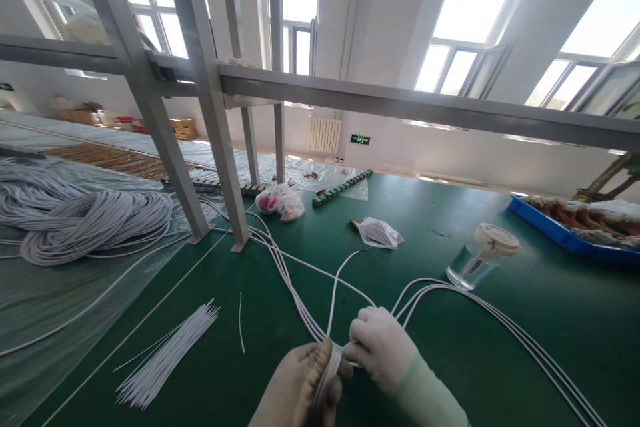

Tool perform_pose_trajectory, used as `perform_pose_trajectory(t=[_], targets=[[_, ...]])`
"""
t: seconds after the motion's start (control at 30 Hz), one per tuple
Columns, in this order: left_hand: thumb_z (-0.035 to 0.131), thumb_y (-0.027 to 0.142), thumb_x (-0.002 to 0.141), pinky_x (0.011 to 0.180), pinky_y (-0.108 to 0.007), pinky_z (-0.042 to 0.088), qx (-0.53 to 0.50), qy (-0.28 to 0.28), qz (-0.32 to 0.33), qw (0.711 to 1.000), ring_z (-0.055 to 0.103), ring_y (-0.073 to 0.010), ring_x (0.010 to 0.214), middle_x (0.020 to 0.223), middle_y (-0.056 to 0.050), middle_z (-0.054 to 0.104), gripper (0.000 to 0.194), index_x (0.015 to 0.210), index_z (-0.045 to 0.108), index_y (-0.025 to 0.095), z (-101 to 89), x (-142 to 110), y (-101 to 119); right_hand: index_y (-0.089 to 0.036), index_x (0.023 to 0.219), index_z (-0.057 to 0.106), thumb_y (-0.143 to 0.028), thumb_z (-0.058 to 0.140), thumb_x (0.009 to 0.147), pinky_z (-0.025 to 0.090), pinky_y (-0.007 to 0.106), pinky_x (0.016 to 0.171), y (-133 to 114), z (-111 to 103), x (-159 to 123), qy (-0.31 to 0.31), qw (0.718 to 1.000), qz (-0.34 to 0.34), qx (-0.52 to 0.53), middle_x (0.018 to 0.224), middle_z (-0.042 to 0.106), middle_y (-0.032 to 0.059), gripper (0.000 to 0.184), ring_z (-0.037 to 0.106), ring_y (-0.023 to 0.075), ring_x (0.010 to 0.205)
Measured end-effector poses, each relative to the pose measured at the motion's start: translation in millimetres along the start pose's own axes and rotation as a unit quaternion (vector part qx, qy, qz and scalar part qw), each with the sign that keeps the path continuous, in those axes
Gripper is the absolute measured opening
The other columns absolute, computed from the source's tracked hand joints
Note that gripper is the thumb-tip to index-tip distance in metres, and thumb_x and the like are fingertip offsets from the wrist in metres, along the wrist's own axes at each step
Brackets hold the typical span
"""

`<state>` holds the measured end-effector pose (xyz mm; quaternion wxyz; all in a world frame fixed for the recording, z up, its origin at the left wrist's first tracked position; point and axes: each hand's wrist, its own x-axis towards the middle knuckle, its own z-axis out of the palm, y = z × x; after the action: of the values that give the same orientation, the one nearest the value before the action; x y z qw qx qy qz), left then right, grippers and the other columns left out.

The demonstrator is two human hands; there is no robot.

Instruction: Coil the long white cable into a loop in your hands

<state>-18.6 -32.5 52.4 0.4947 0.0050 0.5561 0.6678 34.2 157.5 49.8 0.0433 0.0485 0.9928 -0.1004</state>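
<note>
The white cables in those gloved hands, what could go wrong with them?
1. The left hand and right hand grip a bunch of white cables whose long strands trail both ways over the green table; they might tangle.
2. One strand runs close by the clear cup; a tug might knock it over.
3. The pile of thin white ties lies loose nearby and might get scattered.
</note>
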Motion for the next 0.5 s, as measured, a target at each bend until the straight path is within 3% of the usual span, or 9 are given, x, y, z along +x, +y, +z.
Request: perform_pose_trajectory(t=[0.1, 0.2, 0.27, 0.4, 0.43, 0.5], targets=[[0.073, 0.045, 0.087, 0.061, -0.027, 0.045, 0.026, -0.010, -0.029, 0.999, 0.060, -0.0166, 0.062, 0.075, -0.007, 0.072, 0.029, 0.085, 0.070, 0.016, 1.1, 9, -8, -0.019, 0.083, 0.071, -0.025, 0.068, 0.096, 0.047, 0.034, 0.072, -11, -11, 6, -0.019, 0.999, -0.010, -0.031, 0.083, 0.066, 0.0029, 0.015, 0.060, 0.0213, 0.077], [0.068, 0.040, 0.089, 0.062, -0.027, 0.043, 0.041, 0.001, -0.031, 0.999, 0.059, -0.0177, 0.064, 0.076, -0.006, 0.072, 0.025, 0.093, 0.069, 0.015, 3.7, 21, -19, -0.019, 0.085, 0.074, -0.017, 0.071, 0.091, 0.050, 0.037, 0.074, -22, -10, 6, -0.052, 0.997, -0.006, -0.056, 0.085, 0.069, 0.0053, 0.006, 0.064, 0.0251, 0.080], [0.067, 0.042, 0.089, 0.066, -0.031, 0.046, 0.056, 0.046, -0.032, 0.997, 0.063, -0.0230, 0.074, 0.087, -0.010, 0.074, 0.031, 0.103, 0.069, 0.015, 6.6, 29, -28, -0.018, 0.086, 0.075, -0.012, 0.075, 0.083, 0.053, 0.039, 0.073, -31, -4, 1, -0.070, 0.995, 0.009, -0.063, 0.085, 0.071, 0.0073, 0.007, 0.067, 0.0281, 0.080], [0.076, 0.051, 0.081, 0.086, -0.038, 0.048, 0.039, 0.232, 0.026, 0.972, 0.058, -0.0367, 0.118, 0.121, -0.015, 0.071, 0.042, 0.108, 0.072, 0.019, 9.5, 42, -41, -0.018, 0.097, 0.075, -0.003, 0.062, 0.088, 0.059, 0.035, 0.075, -55, 18, -13, -0.029, 0.994, 0.105, -0.004, 0.090, 0.075, 0.0073, 0.022, 0.073, 0.0241, 0.083], [0.076, 0.050, 0.081, 0.089, -0.040, 0.048, 0.020, 0.249, 0.034, 0.968, 0.056, -0.0372, 0.121, 0.121, -0.014, 0.071, 0.040, 0.106, 0.073, 0.019, 8.5, 43, -41, -0.019, 0.099, 0.075, -0.001, 0.058, 0.089, 0.060, 0.034, 0.075, -62, 26, -17, -0.013, 0.992, 0.126, 0.010, 0.092, 0.076, 0.0073, 0.026, 0.074, 0.0236, 0.084], [0.072, 0.044, 0.087, 0.088, -0.041, 0.049, -0.034, 0.232, 0.049, 0.971, 0.062, -0.0339, 0.111, 0.111, -0.012, 0.073, 0.033, 0.106, 0.072, 0.017, 4.3, 42, -36, -0.020, 0.095, 0.075, -0.001, 0.053, 0.090, 0.060, 0.034, 0.069, -72, 44, -24, -0.002, 0.989, 0.148, 0.017, 0.089, 0.077, 0.0078, 0.029, 0.076, 0.0256, 0.080]])
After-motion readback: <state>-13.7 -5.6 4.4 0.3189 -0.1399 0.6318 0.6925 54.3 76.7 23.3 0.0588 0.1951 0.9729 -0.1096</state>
